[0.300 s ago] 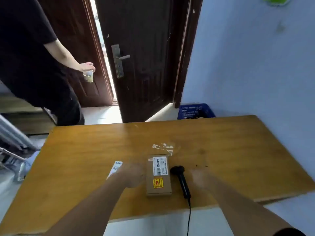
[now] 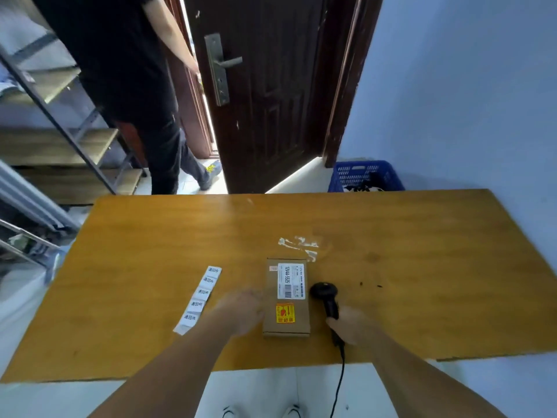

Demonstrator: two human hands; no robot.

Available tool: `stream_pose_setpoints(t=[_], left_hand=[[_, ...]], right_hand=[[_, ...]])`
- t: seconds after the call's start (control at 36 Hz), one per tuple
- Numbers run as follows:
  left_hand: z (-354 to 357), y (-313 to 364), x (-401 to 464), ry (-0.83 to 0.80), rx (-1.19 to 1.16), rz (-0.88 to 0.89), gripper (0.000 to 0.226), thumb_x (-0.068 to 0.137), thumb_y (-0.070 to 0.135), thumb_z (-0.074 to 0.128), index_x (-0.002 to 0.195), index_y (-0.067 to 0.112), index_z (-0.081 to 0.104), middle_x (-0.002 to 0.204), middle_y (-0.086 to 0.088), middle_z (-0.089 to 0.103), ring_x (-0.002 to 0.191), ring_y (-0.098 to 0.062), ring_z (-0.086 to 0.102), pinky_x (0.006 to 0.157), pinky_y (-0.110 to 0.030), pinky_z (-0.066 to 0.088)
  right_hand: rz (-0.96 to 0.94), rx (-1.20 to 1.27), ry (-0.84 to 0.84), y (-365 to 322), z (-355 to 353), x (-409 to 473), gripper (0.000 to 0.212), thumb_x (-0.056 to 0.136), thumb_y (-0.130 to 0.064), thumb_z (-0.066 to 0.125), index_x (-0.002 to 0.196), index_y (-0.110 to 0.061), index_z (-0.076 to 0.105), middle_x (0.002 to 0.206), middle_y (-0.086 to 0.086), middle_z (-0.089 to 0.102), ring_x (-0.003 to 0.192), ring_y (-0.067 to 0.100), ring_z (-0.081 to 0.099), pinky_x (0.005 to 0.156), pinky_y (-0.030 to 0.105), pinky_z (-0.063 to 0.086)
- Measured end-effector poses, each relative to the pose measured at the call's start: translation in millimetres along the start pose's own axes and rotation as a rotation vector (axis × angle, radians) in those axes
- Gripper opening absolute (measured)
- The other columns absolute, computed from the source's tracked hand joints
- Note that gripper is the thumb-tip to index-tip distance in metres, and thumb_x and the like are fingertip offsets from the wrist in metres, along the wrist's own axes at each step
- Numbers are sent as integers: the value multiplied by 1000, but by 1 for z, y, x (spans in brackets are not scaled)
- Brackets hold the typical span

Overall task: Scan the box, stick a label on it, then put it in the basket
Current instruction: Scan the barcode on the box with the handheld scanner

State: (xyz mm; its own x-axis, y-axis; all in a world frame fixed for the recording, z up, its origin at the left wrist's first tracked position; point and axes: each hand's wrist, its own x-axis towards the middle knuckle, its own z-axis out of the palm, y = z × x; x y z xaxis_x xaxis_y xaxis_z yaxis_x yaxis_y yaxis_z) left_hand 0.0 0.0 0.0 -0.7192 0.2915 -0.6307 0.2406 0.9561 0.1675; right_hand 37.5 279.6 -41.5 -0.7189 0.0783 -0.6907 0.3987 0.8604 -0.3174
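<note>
Box lies flat on the wooden table, near the near edge, roughly centre, long side running near to far. White barcode label on its far half, orange sticker on its near half. My left hand is at the box's left long edge, blurred, so I cannot tell whether the fingers have closed on it or only touch. My right hand is wrapped around the handle of the black scanner, just right of the box; scanner head points far, beside the barcode label, cable drops off the near table edge. Strip of labels lies left of the box, angled, apart from it, my left forearm close to its near end. Tape residue on the table just beyond the box's far end. Table is bare over its far half and whole right side, plenty of room there. Blue basket sits on the floor past the far right table edge, against the wall, beside the dark door, which stands ajar. Another person in black stands far left by the door gap. Metal shelving at far left. Nothing on the table lies between box and basket.
</note>
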Motion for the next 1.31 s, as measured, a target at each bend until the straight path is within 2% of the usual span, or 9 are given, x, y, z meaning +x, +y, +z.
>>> stream_pose_setpoints(t=[0.08, 0.22, 0.44, 0.61, 0.86, 1.0, 1.11, 1.19, 1.31], left_hand=[[16, -5, 13, -43, -5, -17, 55, 103, 46, 37, 150, 20, 44, 151, -9, 52, 133, -32, 53, 110, -51, 44], [22, -1, 17, -31, -38, -24, 59, 106, 45, 40, 156, 14, 38, 155, -12, 49, 140, -32, 47, 117, -49, 38], [38, 2, 39, 22, -265, -124, 70, 95, 62, 49, 152, 22, 41, 151, -7, 55, 135, -29, 54, 111, -51, 46], [49, 34, 52, 23, -581, -309, 102, 85, 73, 61, 158, 12, 24, 158, -10, 41, 141, -33, 47, 111, -49, 46], [76, 49, 59, -10, -915, -503, 76, 88, 53, 74, 139, 10, 37, 133, -10, 59, 120, -30, 62, 98, -44, 56], [82, 60, 57, -41, -1382, -658, 74, 83, 40, 85, 127, 12, 33, 125, -14, 59, 113, -36, 66, 76, -47, 66], [87, 78, 58, -89, -1671, -759, 70, 82, 38, 86, 126, 10, 39, 118, -20, 61, 82, -35, 74, 59, -43, 67], [89, 99, 61, -138, -1841, -764, 50, 94, 37, 74, 125, 6, 49, 106, -24, 68, 77, -37, 76, 68, -47, 67], [78, 124, 58, -241, -1946, -560, 35, 109, 39, 41, 120, 8, 52, 99, -19, 78, 90, -34, 77, 78, -44, 62]], right_hand=[[51, 101, 2, 5, 17, 15, 29, 100, -39, 53, 117, -15, 55, 99, 3, 64, 92, 19, 65, 86, 35, 57], [50, 230, 45, 2, 22, 17, 24, 103, -33, 53, 120, -16, 49, 113, 5, 60, 100, 21, 60, 83, 31, 46], [24, 466, 159, 8, 3, 0, 12, 91, -11, 66, 88, -11, 54, 74, 7, 54, 65, 18, 56, 59, 27, 46], [-46, 606, 203, -9, -20, -21, 7, 91, -11, 61, 95, -6, 59, 68, 7, 58, 58, 20, 56, 51, 28, 48], [-117, 673, 250, -35, -34, -35, 9, 86, -10, 62, 86, -1, 65, 74, 19, 72, 62, 20, 64, 64, 37, 52], [-105, 654, 248, -37, -31, -39, 7, 91, -10, 60, 98, -10, 60, 77, 14, 73, 62, 13, 66, 62, 33, 51], [-128, 636, 279, -37, -28, -41, 11, 88, -9, 59, 94, -16, 54, 70, 6, 58, 63, 18, 58, 64, 35, 47], [-118, 665, 287, -40, -26, -43, 14, 90, -7, 58, 99, -16, 54, 71, 6, 58, 62, 16, 57, 62, 30, 46], [-112, 693, 285, -41, -26, -42, 12, 89, -6, 58, 98, -13, 55, 70, 8, 59, 57, 13, 56, 60, 30, 46]])
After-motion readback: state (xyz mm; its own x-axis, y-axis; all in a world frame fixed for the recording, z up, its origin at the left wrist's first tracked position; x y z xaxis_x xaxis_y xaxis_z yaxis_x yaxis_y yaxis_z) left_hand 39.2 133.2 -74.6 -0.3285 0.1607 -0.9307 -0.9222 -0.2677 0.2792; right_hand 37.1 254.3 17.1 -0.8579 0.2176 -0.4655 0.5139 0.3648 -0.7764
